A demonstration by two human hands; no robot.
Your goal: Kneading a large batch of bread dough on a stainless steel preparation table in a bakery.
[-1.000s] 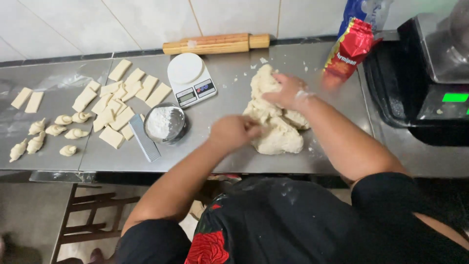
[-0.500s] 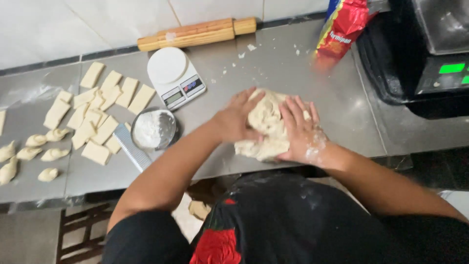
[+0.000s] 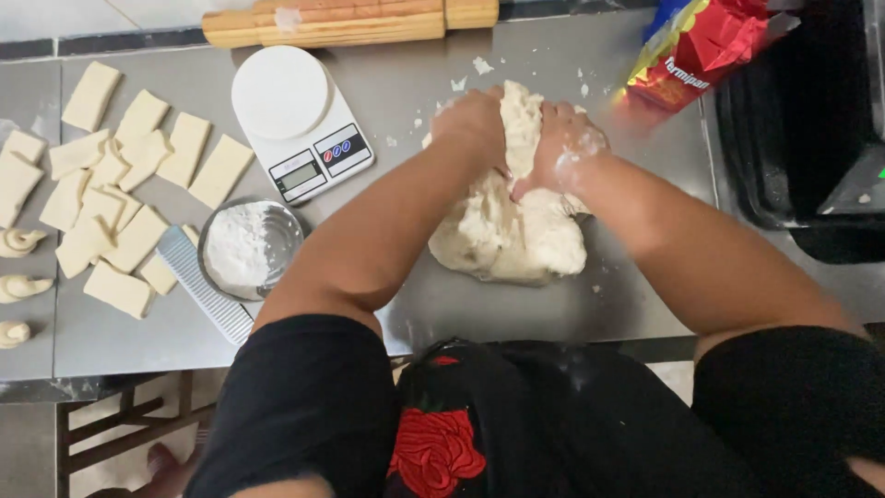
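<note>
A large lump of pale dough is seen on the steel worktop, directly in front of the person. Its long axis is laid from the near edge of the worktop away towards the wall, with the broad mass nearer the body and a narrower fold raised at the far end.

That far end is gripped from 2 sides. The left hand is clenched over the fold on its left flank, and the right hand, dusted with flour, is pressed against it on the right; the fingers of both are sunk into the dough, so each grip is closed on it. The hands are set almost touching, with only the ridge of dough between them. Neither is clearly nearer: both are placed at the far end, so the bulk of the lump lies from the grips back towards the person.

Just left of the dough, a white kitchen scale and a metal bowl of flour are found, with a ridged scraper beside the bowl. Cut dough rectangles are spread farther left, a wooden rolling pin is laid along the wall, and a red packet is seen to the right, well apart from the hands.
</note>
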